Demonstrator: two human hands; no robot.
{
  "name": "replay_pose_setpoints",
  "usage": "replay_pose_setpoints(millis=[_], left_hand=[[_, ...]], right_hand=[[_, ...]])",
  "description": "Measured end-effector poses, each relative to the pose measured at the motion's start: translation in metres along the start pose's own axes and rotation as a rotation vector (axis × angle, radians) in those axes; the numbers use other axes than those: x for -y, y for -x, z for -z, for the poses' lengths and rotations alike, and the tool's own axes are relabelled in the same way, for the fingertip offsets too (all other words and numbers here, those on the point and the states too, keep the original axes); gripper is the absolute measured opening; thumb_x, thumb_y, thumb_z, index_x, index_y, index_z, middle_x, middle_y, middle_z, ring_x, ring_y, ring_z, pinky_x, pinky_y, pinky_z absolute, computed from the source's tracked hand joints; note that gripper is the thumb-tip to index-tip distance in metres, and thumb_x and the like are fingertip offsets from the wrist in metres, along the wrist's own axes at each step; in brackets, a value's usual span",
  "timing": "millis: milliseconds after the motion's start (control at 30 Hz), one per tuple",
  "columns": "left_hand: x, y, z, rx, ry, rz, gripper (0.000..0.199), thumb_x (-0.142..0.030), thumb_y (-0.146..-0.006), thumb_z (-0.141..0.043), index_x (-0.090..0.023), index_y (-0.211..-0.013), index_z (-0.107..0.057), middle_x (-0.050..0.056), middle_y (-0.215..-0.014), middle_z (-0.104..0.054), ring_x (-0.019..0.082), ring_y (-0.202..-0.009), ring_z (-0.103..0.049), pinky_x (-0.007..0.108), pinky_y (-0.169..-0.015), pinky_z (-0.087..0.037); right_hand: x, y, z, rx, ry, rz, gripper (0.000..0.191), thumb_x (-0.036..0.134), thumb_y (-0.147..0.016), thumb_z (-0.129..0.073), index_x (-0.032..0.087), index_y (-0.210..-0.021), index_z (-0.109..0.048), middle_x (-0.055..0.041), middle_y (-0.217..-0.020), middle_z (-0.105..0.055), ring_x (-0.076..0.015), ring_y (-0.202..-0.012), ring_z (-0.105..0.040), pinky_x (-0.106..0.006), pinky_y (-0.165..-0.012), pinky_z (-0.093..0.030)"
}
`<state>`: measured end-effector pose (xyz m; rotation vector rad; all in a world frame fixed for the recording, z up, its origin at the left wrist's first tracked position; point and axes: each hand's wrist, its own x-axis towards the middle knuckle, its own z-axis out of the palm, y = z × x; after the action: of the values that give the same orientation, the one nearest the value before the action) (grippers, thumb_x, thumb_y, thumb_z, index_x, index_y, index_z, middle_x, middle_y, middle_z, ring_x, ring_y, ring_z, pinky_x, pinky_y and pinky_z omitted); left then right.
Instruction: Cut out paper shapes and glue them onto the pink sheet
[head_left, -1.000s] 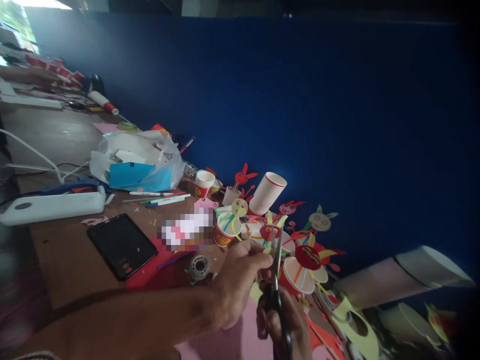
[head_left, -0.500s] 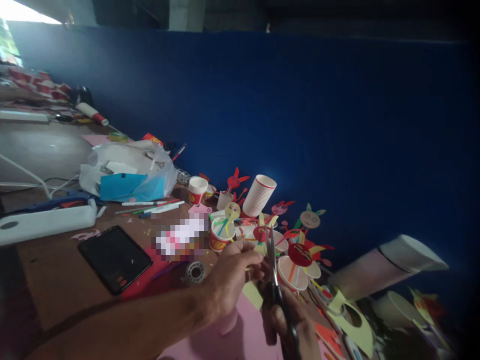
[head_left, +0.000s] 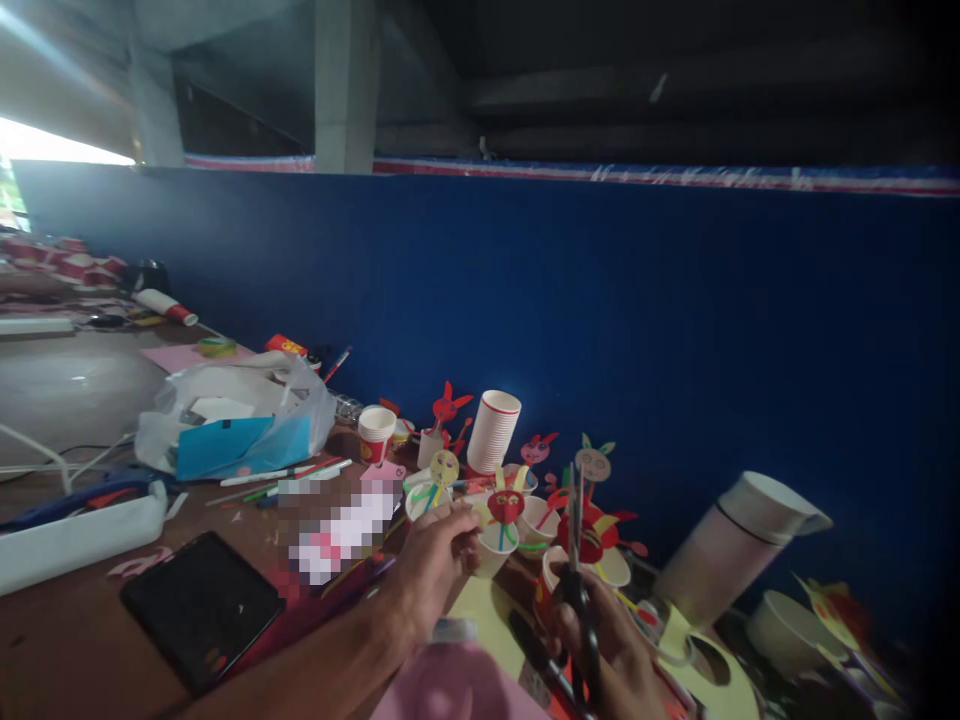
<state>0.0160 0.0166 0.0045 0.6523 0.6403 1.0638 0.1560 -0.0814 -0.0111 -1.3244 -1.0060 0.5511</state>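
My right hand (head_left: 619, 640) grips black-handled scissors (head_left: 574, 525), their blades pointing up and nearly together. To its left, my left hand (head_left: 431, 560) is closed with thumb and fingers pinched; what lies in them, if anything, is hidden. Just beyond the left fingers stands a paper cup (head_left: 498, 540) with a red paper face (head_left: 505, 504) with yellow ears above it. Behind the scissors is another dark red paper face (head_left: 581, 540). Pink paper (head_left: 450, 685) and yellow paper (head_left: 487, 605) lie below my hands, beside a black marker (head_left: 536, 645).
A stack of white cups (head_left: 495, 430) stands by the blue partition (head_left: 637, 320). Left are a dark tablet (head_left: 202, 605), several pens (head_left: 285, 475), a plastic bag (head_left: 161, 425) and a white power strip (head_left: 82, 545). A pale jug-like container (head_left: 720, 550) leans at right.
The view has tilted up, so the table sits lower. My hands have moved apart, the scissors away from the left fingers. The pale piece earlier at the left fingertips is no longer distinguishable.
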Motion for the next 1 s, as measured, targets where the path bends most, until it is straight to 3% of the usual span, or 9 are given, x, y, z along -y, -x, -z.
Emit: replay_pose_setpoints(millis=[200, 367, 533, 667, 733, 1000], left_hand=[[0.001, 0.0, 0.001, 0.043, -0.158, -0.097, 0.017, -0.021, -0.061, -0.066, -0.014, -0.067, -0.052, -0.003, -0.054, -0.053, 0.007, -0.047, -0.047, 0.02, -0.049, -0.032], [0.005, -0.001, 0.004, 0.051, -0.226, -0.128, 0.016, -0.023, -0.063, -0.064, -0.016, -0.067, -0.051, -0.004, -0.051, -0.052, 0.008, -0.048, -0.046, 0.021, -0.05, -0.033], [0.003, 0.004, -0.001, 0.061, -0.195, -0.111, 0.009, -0.017, -0.061, -0.061, -0.015, -0.064, -0.052, -0.004, -0.053, -0.051, 0.007, -0.049, -0.046, 0.021, -0.054, -0.035], [0.007, 0.01, -0.003, 0.107, -0.189, -0.012, 0.008, -0.017, -0.062, -0.061, -0.014, -0.064, -0.054, -0.004, -0.056, -0.05, 0.007, -0.051, -0.045, 0.021, -0.055, -0.037], [0.011, 0.013, -0.002, 0.141, -0.218, 0.049, 0.007, -0.017, -0.064, -0.061, -0.013, -0.068, -0.057, -0.003, -0.058, -0.05, 0.007, -0.05, -0.045, 0.021, -0.056, -0.038], [0.023, 0.023, -0.008, 0.205, -0.485, 0.148, 0.01, -0.02, -0.065, -0.063, -0.012, -0.072, -0.063, 0.0, -0.064, -0.056, 0.008, -0.055, -0.049, 0.022, -0.058, -0.038]], right_hand=[[-0.007, 0.002, -0.006, 0.09, -0.159, -0.088, 0.045, 0.051, -0.067, -0.069, 0.022, -0.1, -0.064, -0.0025, -0.07, -0.064, -0.0154, -0.057, -0.055, -0.025, -0.055, -0.048], [-0.014, 0.005, -0.007, 0.086, -0.203, -0.154, 0.05, 0.053, -0.065, -0.069, 0.023, -0.104, -0.06, -0.0007, -0.071, -0.062, -0.0145, -0.059, -0.054, -0.024, -0.055, -0.046], [-0.009, 0.004, -0.008, 0.111, -0.235, -0.14, 0.042, 0.048, -0.067, -0.07, 0.022, -0.1, -0.062, 0.0021, -0.061, -0.058, -0.0153, -0.06, -0.056, -0.025, -0.057, -0.048], [0.0, 0.001, -0.006, 0.081, -0.288, -0.12, 0.04, 0.043, -0.064, -0.074, 0.023, -0.097, -0.063, -0.0042, -0.085, -0.068, -0.0228, -0.089, -0.062, -0.031, -0.077, -0.05], [0.002, -0.002, -0.003, 0.085, -0.282, -0.13, 0.042, 0.04, -0.064, -0.075, 0.023, -0.099, -0.062, -0.0056, -0.095, -0.068, -0.024, -0.095, -0.061, -0.031, -0.079, -0.05], [-0.007, -0.01, 0.002, 0.174, -0.33, -0.185, 0.045, 0.031, -0.06, -0.078, 0.021, -0.096, -0.055, -0.0005, -0.082, -0.066, -0.018, -0.073, -0.061, -0.026, -0.061, -0.048]])
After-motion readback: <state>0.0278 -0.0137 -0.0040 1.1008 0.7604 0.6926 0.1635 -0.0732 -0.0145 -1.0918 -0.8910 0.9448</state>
